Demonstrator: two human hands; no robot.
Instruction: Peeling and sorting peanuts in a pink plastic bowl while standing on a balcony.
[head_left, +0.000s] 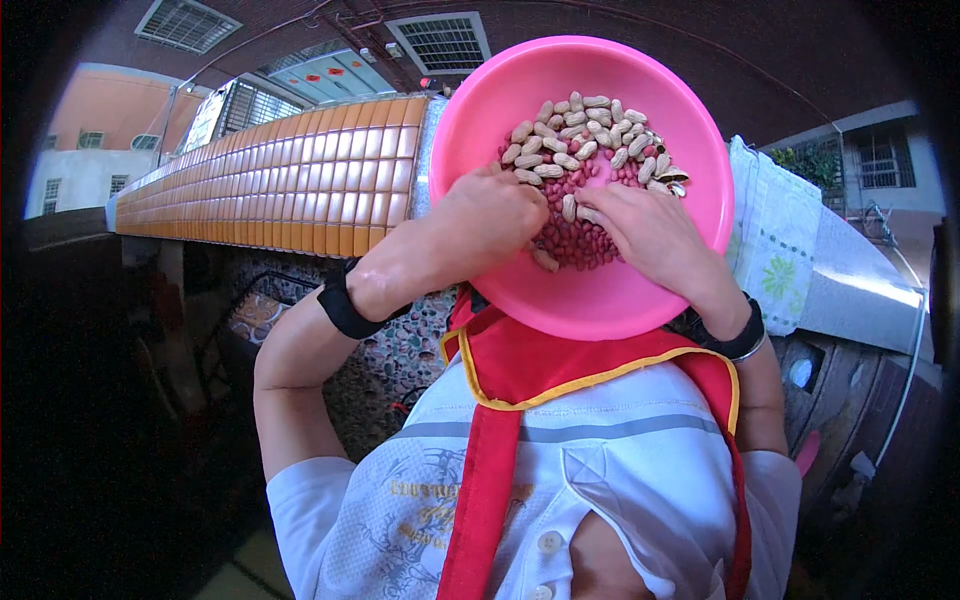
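A pink plastic basin (517, 300) rests before my body. It holds unshelled peanuts (570, 139) towards the far side and loose red-skinned peanut kernels (581, 244) nearer to me. My left hand (499, 210) is curled over the basin's left part, close to the pods and kernels. Its fingertips are largely hidden, so I cannot tell whether anything is in them. My right hand (645, 229) reaches in from the right, palm down. Its fingers are beside a peanut pod (589, 215), and whether they grip it is unclear. Split shells (673, 176) lie near the basin's right wall.
An orange-brown tiled ledge (277, 176) runs off to the left of the basin. On the right, a white cloth with green print (776, 247) hangs over a grey surface (862, 277). A red apron with yellow trim (555, 367) lies beneath the basin's near edge. Pebbled flooring (405, 337) shows below.
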